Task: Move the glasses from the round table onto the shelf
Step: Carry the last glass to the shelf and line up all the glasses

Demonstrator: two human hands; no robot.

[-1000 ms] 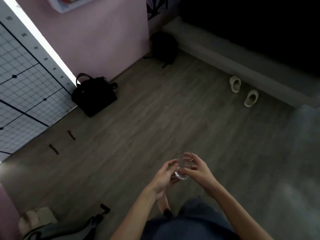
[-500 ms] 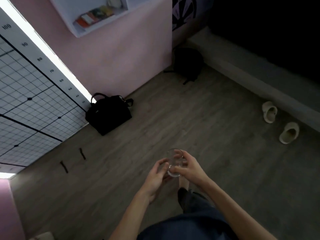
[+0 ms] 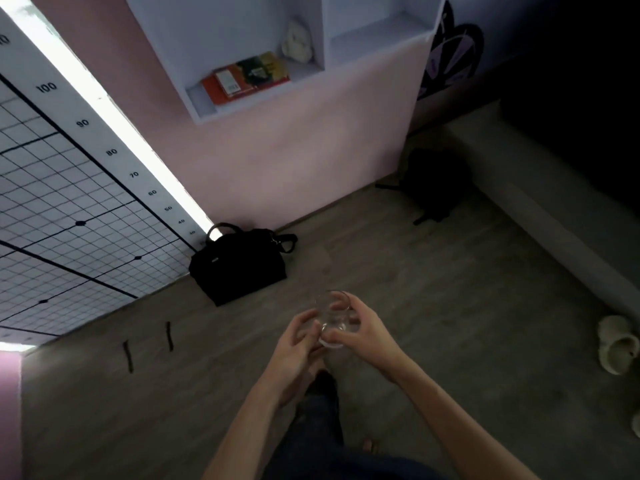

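While you carry the glass (image 3: pixel 333 318) at waist height over the floor (image 3: pixel 433 289), well short of the shelf (image 3: pixel 242 57), your right hand (image 3: pixel 360 329) has its grip closed round the side w/ fingers wrapped, and your left hand (image 3: pixel 298 336) cups the other side, fingers loosely curled and touching near the base, prob. to steady it while walking. Glass looks empty and roughly upright, so no spill risk, I'd judge. Shelf's left compartment holds books (image 3: pixel 247 77) lying flat plus a pale object (image 3: pixel 297 41) at the back, too blurred to ID; the right compartment (image 3: pixel 377 32) looks bare, likely the easier spot.
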